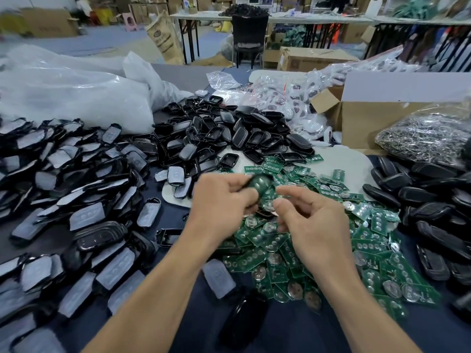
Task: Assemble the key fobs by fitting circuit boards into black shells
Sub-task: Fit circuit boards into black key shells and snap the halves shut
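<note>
Held in the curled fingers of the left hand (pixel 221 197), a black shell (pixel 252 186) with a green board (pixel 265 186) against it, both smeared by motion. Closing on the board's near end, the thumb and forefinger of the right hand (pixel 313 220); cannot tell whether really pinching or only touching. Directly beneath and spreading right of the grip, a loose heap of green boards (pixel 293 250) with round silver cells. Just beyond the grip, a mound of empty black shells (pixel 229 133). Left of it, a wide drift of shells faced with grey pads (pixel 63 187); nearer than the grip, one stray grey pad (pixel 219 277) and a glossy black fob (pixel 244 319). Far right, more dark shells (pixel 433 200) stacked in rows. All lying on a dark blue tabletop (pixel 305 335). Beyond the mound, big white plastic sacks (pixel 76 93) to the left, small clear bags of fobs (pixel 280 98) in the middle, an open cardboard box (pixel 369 118) and a clear bag of metal rings (pixel 428 138) to the right. Farther back, a warehouse floor with folding tables, a black chair (pixel 249 31), a brown paper sack (pixel 163 34) and stacked cartons.
</note>
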